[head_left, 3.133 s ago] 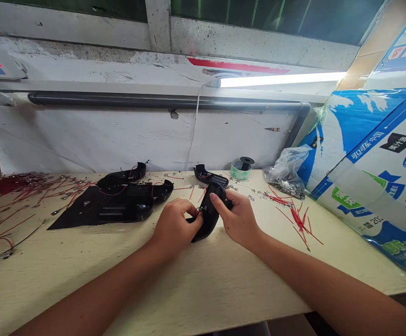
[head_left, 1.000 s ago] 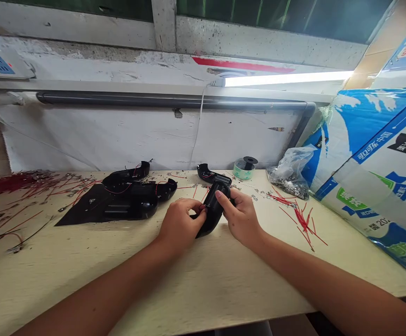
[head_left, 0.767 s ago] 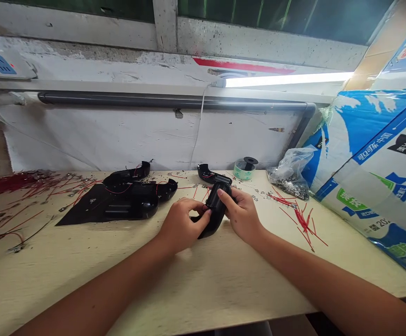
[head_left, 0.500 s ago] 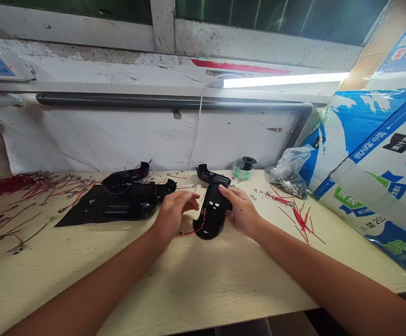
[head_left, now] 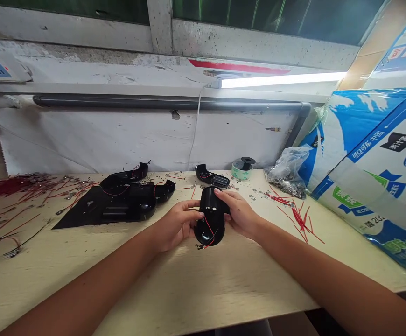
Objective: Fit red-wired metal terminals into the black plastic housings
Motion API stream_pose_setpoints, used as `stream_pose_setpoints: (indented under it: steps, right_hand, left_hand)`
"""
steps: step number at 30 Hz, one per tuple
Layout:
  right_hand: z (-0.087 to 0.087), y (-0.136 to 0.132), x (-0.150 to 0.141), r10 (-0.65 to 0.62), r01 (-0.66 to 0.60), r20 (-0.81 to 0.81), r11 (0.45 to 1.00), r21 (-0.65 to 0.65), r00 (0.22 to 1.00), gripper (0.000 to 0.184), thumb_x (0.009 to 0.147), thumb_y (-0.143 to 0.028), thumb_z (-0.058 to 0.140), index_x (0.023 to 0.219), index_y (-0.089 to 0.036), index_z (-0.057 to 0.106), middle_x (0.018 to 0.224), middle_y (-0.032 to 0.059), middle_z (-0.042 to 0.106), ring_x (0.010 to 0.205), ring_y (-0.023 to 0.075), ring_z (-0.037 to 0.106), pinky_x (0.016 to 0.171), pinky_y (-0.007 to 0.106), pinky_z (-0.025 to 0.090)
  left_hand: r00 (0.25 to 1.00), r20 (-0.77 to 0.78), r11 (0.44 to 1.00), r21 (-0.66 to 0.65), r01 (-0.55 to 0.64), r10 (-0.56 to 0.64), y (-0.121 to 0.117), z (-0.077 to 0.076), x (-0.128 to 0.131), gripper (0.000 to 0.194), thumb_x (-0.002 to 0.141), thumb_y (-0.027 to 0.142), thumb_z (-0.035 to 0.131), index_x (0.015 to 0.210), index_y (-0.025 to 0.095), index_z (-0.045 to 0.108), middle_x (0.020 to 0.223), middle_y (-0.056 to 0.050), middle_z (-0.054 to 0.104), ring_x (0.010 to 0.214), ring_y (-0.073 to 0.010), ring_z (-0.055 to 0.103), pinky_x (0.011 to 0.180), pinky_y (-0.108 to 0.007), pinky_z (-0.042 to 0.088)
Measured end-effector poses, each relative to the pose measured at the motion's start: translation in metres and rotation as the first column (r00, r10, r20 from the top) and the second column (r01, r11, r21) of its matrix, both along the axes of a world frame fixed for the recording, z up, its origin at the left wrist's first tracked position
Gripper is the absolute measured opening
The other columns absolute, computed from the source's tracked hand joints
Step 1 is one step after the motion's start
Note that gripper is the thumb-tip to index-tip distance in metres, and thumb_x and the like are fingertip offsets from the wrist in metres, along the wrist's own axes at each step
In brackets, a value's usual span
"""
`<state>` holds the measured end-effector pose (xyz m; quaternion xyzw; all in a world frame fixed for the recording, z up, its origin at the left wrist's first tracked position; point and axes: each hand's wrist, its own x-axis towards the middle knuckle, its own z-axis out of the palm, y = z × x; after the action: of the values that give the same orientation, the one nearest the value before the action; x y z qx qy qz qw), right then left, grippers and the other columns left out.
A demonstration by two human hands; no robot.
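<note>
A glossy black plastic housing [head_left: 212,210] is held above the table between my two hands. My right hand [head_left: 240,210] grips its upper right side, thumb on top. My left hand [head_left: 180,224] closes on its left edge, with the thumb by a thin red wire [head_left: 208,228]. That wire runs down over the housing's rounded lower end to a small dark tip hanging below. Similar black housings [head_left: 136,200] lie to the left on a black sheet [head_left: 79,212]. Another black housing [head_left: 210,176], curved at one end, rests behind my hands.
Red wires with small metal parts [head_left: 17,186] spread over the left of the table. At the right lie loose red wires [head_left: 303,219], a plastic bag of small metal parts [head_left: 289,175] and a large blue-and-white carton [head_left: 374,186]. A tape roll [head_left: 241,171] stands near the wall.
My left hand has come right and taken hold of the housing's left side. The housing has turned more upright, and its wire now hangs over the lower end instead of out to the left.
</note>
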<state>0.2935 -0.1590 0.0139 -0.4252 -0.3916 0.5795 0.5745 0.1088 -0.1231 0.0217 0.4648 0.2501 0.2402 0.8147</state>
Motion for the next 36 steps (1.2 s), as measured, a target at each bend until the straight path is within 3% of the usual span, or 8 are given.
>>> stream_pose_setpoints:
  steps: [7, 11, 14, 16, 21, 26, 31, 36]
  right_hand:
    - [-0.002, 0.003, 0.002, -0.075, 0.073, 0.048, 0.997, 0.03, 0.996, 0.04, 0.078, -0.054, 0.074, 0.077, -0.019, 0.055, 0.06, -0.0065, 0.046, 0.041, 0.0059, 0.037, 0.038, 0.021, 0.024]
    - [0.007, 0.001, 0.007, -0.202, 0.202, 0.129, 0.979, 0.009, 0.971, 0.024, 0.077, -0.04, 0.068, 0.079, -0.019, 0.055, 0.065, -0.0059, 0.05, 0.038, 0.0039, 0.033, 0.039, 0.022, 0.024]
    - [0.01, 0.001, 0.009, -0.229, 0.228, 0.149, 0.973, 0.02, 0.962, 0.016, 0.073, -0.03, 0.065, 0.077, -0.02, 0.053, 0.061, -0.008, 0.042, 0.04, 0.0044, 0.033, 0.041, 0.022, 0.026]
    - [0.007, 0.002, 0.01, -0.234, 0.224, 0.195, 0.972, 0.07, 0.952, 0.013, 0.072, -0.026, 0.062, 0.078, -0.02, 0.053, 0.059, -0.0083, 0.04, 0.043, 0.0065, 0.038, 0.043, 0.023, 0.031]
    - [-0.006, 0.005, 0.015, -0.286, 0.205, 0.418, 0.952, 0.228, 0.862, 0.019, 0.08, -0.03, 0.061, 0.097, -0.021, 0.06, 0.07, -0.0014, 0.058, 0.059, 0.0144, 0.055, 0.051, 0.027, 0.04]
    - [-0.005, 0.004, 0.015, -0.279, 0.176, 0.444, 0.95, 0.259, 0.852, 0.021, 0.084, -0.037, 0.062, 0.099, -0.021, 0.061, 0.069, -0.0024, 0.053, 0.061, 0.014, 0.05, 0.054, 0.028, 0.038]
    - [-0.004, 0.001, 0.009, -0.096, 0.078, 0.328, 0.995, 0.068, 0.94, 0.028, 0.082, -0.042, 0.068, 0.099, -0.021, 0.059, 0.067, -0.0066, 0.044, 0.055, 0.0101, 0.039, 0.051, 0.026, 0.031]
    - [-0.006, 0.001, 0.009, -0.109, 0.085, 0.353, 0.993, 0.084, 0.929, 0.03, 0.08, -0.038, 0.072, 0.102, -0.023, 0.059, 0.069, -0.0076, 0.046, 0.054, 0.0088, 0.037, 0.053, 0.026, 0.03]
  left_hand:
    - [0.999, -0.033, 0.999, 0.02, -0.031, 0.031, 0.002, 0.001, 0.001, 0.03, 0.077, 0.016, 0.073, 0.107, 0.018, 0.072, 0.1, -0.01, 0.074, 0.081, -0.018, 0.069, 0.067, -0.027, 0.055]
    - [0.998, -0.019, 0.998, 0.004, -0.058, 0.058, 0.004, 0.001, 0.001, 0.026, 0.078, 0.015, 0.072, 0.103, 0.017, 0.073, 0.094, -0.006, 0.072, 0.077, -0.0153, 0.066, 0.062, -0.024, 0.053]
    - [0.993, -0.013, 0.992, -0.046, -0.117, 0.117, 0.004, 0.001, 0.001, 0.021, 0.077, 0.011, 0.07, 0.097, 0.016, 0.073, 0.086, -0.003, 0.07, 0.072, -0.0122, 0.064, 0.058, -0.02, 0.049]
    - [0.991, -0.009, 0.99, -0.054, -0.131, 0.131, 0.003, 0.001, 0.001, 0.019, 0.078, 0.008, 0.067, 0.094, 0.015, 0.072, 0.085, -0.003, 0.069, 0.072, -0.0113, 0.063, 0.055, -0.019, 0.047]
    - [0.99, -0.018, 0.989, -0.021, -0.143, 0.143, 0.004, 0.0, 0.003, 0.021, 0.079, 0.01, 0.067, 0.1, 0.014, 0.069, 0.084, -0.004, 0.069, 0.066, -0.012, 0.062, 0.053, -0.02, 0.048]
    - [0.985, -0.044, 0.986, -0.018, -0.168, 0.167, 0.004, -0.001, 0.003, 0.016, 0.082, 0.012, 0.063, 0.098, 0.014, 0.067, 0.079, -0.003, 0.067, 0.062, -0.0128, 0.062, 0.056, -0.024, 0.053]
    - [0.979, -0.058, 0.978, -0.059, -0.199, 0.196, 0.004, 0.001, 0.003, 0.012, 0.09, 0.018, 0.057, 0.095, 0.014, 0.067, 0.078, -0.004, 0.067, 0.065, -0.0147, 0.063, 0.053, -0.025, 0.054]
    - [0.983, -0.079, 0.981, -0.08, -0.175, 0.169, 0.002, 0.006, 0.005, 0.014, 0.091, 0.014, 0.057, 0.1, 0.013, 0.068, 0.08, -0.005, 0.067, 0.065, -0.0134, 0.063, 0.055, -0.024, 0.055]
